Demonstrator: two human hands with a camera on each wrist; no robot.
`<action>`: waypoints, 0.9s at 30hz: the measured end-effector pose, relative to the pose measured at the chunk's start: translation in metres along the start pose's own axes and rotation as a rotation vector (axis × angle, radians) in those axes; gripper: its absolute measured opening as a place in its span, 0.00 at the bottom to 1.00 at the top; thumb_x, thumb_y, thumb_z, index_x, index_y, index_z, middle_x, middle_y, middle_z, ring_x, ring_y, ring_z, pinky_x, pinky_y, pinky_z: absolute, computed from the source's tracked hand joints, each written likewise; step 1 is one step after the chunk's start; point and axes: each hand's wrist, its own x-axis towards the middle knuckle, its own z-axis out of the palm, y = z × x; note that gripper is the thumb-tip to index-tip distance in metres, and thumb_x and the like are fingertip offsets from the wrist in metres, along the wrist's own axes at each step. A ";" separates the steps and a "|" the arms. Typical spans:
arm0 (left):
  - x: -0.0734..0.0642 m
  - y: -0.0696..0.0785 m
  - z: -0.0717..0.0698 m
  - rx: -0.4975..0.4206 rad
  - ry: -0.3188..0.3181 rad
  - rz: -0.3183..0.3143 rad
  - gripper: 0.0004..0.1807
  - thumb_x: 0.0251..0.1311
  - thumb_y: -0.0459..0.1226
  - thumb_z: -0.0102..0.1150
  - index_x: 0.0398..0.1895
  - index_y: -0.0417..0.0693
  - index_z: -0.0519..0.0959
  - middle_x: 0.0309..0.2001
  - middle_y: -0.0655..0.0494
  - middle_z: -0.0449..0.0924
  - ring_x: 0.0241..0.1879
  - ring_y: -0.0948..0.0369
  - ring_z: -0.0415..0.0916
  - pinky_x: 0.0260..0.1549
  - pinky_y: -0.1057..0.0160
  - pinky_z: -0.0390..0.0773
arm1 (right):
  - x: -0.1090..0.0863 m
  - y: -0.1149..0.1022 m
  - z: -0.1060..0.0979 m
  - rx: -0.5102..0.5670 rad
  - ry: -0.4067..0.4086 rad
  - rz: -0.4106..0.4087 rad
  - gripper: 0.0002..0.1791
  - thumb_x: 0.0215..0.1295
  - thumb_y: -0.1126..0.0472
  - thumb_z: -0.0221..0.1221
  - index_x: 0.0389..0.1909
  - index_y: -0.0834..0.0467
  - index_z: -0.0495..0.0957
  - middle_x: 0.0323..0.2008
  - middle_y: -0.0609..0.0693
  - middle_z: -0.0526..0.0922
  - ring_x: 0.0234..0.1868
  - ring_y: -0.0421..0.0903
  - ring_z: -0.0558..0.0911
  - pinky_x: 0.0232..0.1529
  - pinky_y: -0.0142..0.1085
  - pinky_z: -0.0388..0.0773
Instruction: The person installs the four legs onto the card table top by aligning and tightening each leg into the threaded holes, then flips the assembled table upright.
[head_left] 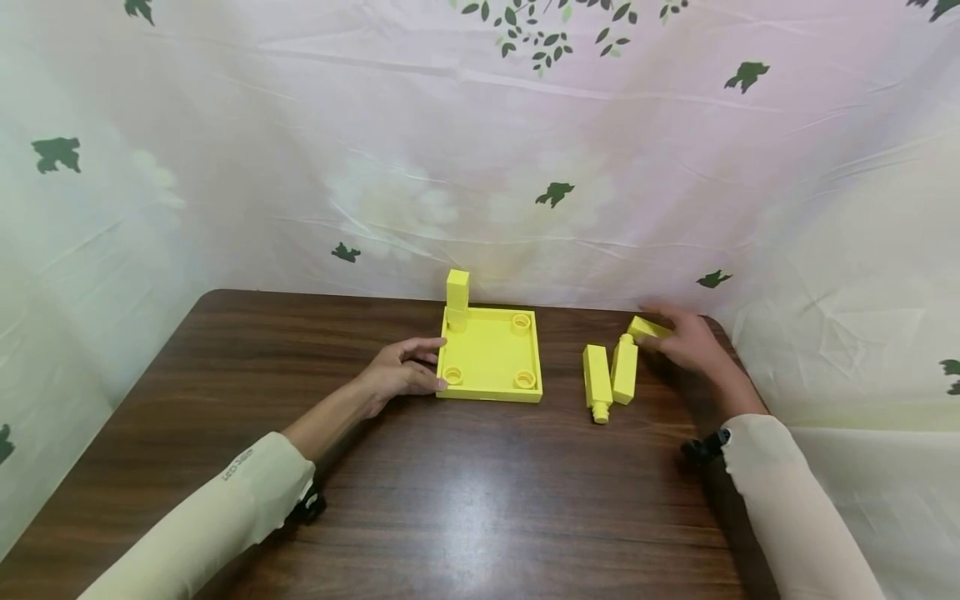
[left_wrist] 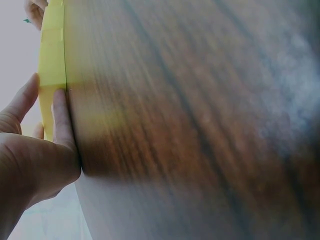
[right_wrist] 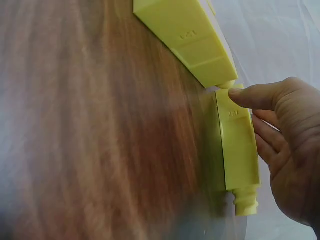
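A yellow square toy tabletop [head_left: 491, 346] lies on the table, its raised rim and round corner sockets facing up. One square yellow leg [head_left: 457, 290] stands upright in its far left corner. My left hand [head_left: 405, 369] holds the tabletop's left side, thumb near the front corner; in the left wrist view, the hand's [left_wrist: 37, 160] fingers lie along its edge. At the right, my right hand [head_left: 686, 337] grips a lying yellow leg [right_wrist: 237, 145], thumb on its plain end and fingers behind. Its threaded end shows in the right wrist view.
Two more yellow legs lie between the tabletop and my right hand: one leg [head_left: 597, 375] with its threaded end toward me, the other leg [head_left: 624, 371] with its threaded end away. A printed cloth [head_left: 450, 167] hangs behind the dark wooden table [head_left: 375, 500].
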 end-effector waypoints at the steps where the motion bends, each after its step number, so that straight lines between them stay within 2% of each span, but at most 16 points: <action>1: 0.000 0.000 0.000 0.000 0.001 0.000 0.47 0.60 0.26 0.81 0.84 0.52 0.74 0.74 0.39 0.72 0.50 0.58 0.86 0.53 0.64 0.92 | 0.002 -0.001 0.001 0.005 -0.019 -0.002 0.38 0.79 0.56 0.70 0.82 0.67 0.71 0.81 0.73 0.71 0.81 0.76 0.69 0.78 0.75 0.69; 9: 0.000 -0.001 -0.001 -0.004 -0.005 0.001 0.47 0.61 0.26 0.81 0.84 0.52 0.74 0.74 0.39 0.73 0.50 0.58 0.86 0.53 0.64 0.92 | 0.017 0.000 0.005 -0.039 -0.082 -0.045 0.35 0.80 0.61 0.66 0.82 0.68 0.71 0.81 0.74 0.71 0.81 0.75 0.68 0.80 0.73 0.67; 15: 0.001 0.000 -0.001 -0.002 -0.010 0.003 0.47 0.61 0.26 0.81 0.84 0.53 0.74 0.74 0.39 0.73 0.50 0.58 0.86 0.53 0.64 0.92 | 0.021 0.002 0.010 -0.101 -0.086 -0.072 0.31 0.83 0.64 0.60 0.82 0.67 0.71 0.80 0.75 0.71 0.79 0.76 0.71 0.78 0.74 0.69; 18: 0.000 0.001 -0.001 -0.006 -0.013 0.002 0.47 0.61 0.26 0.81 0.84 0.52 0.74 0.73 0.39 0.72 0.50 0.59 0.86 0.54 0.64 0.92 | 0.021 0.000 0.009 -0.114 -0.084 -0.056 0.30 0.84 0.64 0.59 0.82 0.66 0.71 0.79 0.75 0.72 0.75 0.74 0.75 0.76 0.73 0.72; 22: 0.000 0.001 -0.002 -0.008 -0.016 -0.001 0.47 0.61 0.25 0.81 0.84 0.52 0.74 0.74 0.39 0.72 0.50 0.59 0.86 0.54 0.64 0.92 | 0.018 -0.006 0.005 -0.116 -0.058 -0.039 0.30 0.86 0.61 0.60 0.82 0.66 0.71 0.78 0.75 0.74 0.68 0.71 0.77 0.71 0.71 0.74; 27: 0.000 0.002 -0.001 -0.008 -0.004 -0.008 0.47 0.60 0.25 0.81 0.84 0.52 0.74 0.74 0.39 0.73 0.50 0.58 0.86 0.53 0.64 0.92 | 0.014 -0.015 -0.002 -0.090 0.017 -0.051 0.31 0.87 0.58 0.61 0.82 0.67 0.71 0.77 0.73 0.77 0.73 0.74 0.78 0.72 0.73 0.75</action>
